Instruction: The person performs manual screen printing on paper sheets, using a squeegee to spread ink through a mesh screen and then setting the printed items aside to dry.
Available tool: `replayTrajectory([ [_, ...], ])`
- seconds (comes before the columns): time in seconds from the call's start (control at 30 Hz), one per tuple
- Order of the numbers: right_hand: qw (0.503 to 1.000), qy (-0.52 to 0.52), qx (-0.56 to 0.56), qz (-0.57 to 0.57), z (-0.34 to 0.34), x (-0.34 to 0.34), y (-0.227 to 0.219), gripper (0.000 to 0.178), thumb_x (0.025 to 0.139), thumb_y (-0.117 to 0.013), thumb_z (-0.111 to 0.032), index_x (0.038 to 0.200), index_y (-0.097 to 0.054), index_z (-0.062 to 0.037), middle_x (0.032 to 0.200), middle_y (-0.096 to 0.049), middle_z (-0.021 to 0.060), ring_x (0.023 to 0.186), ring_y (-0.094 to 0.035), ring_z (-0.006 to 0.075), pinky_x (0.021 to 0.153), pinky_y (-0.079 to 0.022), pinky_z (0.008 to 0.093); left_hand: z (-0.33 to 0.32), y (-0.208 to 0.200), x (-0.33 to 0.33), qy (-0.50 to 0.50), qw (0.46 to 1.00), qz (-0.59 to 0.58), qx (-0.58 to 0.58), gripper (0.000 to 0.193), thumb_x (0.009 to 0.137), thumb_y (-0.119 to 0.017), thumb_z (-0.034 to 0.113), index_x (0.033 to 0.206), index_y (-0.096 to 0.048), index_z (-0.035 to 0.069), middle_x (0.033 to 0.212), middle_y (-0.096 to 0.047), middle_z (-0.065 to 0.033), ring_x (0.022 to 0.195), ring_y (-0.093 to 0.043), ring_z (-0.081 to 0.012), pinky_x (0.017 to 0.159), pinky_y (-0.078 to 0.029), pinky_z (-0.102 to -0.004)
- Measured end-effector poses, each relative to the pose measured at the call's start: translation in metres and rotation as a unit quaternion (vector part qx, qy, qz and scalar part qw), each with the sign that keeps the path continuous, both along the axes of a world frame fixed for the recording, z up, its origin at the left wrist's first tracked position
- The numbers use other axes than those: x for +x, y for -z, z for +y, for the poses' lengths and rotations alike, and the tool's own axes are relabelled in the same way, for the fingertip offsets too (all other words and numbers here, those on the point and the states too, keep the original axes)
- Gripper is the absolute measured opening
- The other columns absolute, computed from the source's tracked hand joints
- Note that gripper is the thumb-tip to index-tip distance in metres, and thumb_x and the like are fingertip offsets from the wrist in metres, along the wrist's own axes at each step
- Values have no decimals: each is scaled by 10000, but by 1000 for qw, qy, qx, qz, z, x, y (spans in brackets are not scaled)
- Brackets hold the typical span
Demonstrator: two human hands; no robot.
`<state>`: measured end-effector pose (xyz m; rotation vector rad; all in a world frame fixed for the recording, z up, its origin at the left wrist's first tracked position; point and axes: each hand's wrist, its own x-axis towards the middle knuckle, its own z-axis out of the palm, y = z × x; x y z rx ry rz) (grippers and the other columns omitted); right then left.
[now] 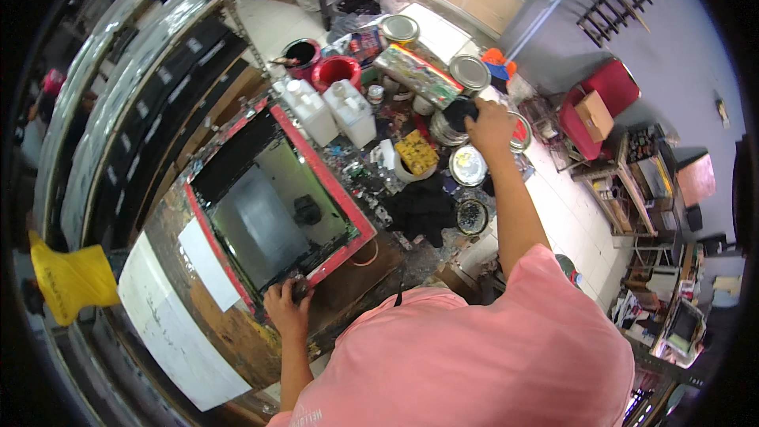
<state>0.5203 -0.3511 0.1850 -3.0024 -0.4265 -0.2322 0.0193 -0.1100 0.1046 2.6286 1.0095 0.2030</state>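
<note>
A red-edged screen-printing frame (336,202) lies tilted on the worktable, its mesh smeared with black ink and a dark lump (307,209) showing on it. My left hand (286,308) is closed on the frame's near edge, next to a small dark piece (300,289) that I cannot make out. Out to the right, my right hand (492,128) reaches over the paint cans. Its fingers are closed on a black, cloth-like thing (460,115) above an ink-stained can (447,133). The fingertips are partly hidden.
White jugs (350,115), a red bucket (336,71), a yellow sponge (417,152) and a black cloth (423,209) crowd the stained surface beyond the frame. Curved racks (158,103) stand at left, near a yellow piece (75,281). A red chair (597,103) stands at right.
</note>
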Motion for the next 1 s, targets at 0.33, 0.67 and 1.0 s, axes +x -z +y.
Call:
replayTrajectory([
  [0.33, 918, -231, 322, -31, 100, -81, 12, 948, 760, -864, -234, 1529, -385, 47, 1406, -541, 287, 1270, -551, 429, 1092, -456, 473, 5, 5, -6, -2, 1000, -16, 12, 522, 707, -910, 336, 1147, -717, 132, 1057, -580, -109, 1026, -551, -338, 899, -436, -476],
  [0.67, 887, -41, 460, -16, 176, -54, 107, 895, 803, -866, -250, 1466, -356, 68, 1425, -496, 335, 1326, -527, 430, 1143, -398, 466, 8, 1, -1, 11, 999, -50, 1, 535, 721, -898, 320, 1184, -716, 124, 1076, -581, -110, 1063, -556, -329, 915, -425, -478],
  [1.0, 897, -412, -157, 43, 166, -163, -41, 736, 832, -752, -571, 1438, -592, -184, 1138, -755, 96, 1085, -703, 292, 995, -373, 577, 11, 13, -23, 3, 998, -61, 7, 542, 729, -887, 335, 1202, -712, 136, 1068, -573, -94, 1060, -553, -297, 904, -406, -448],
])
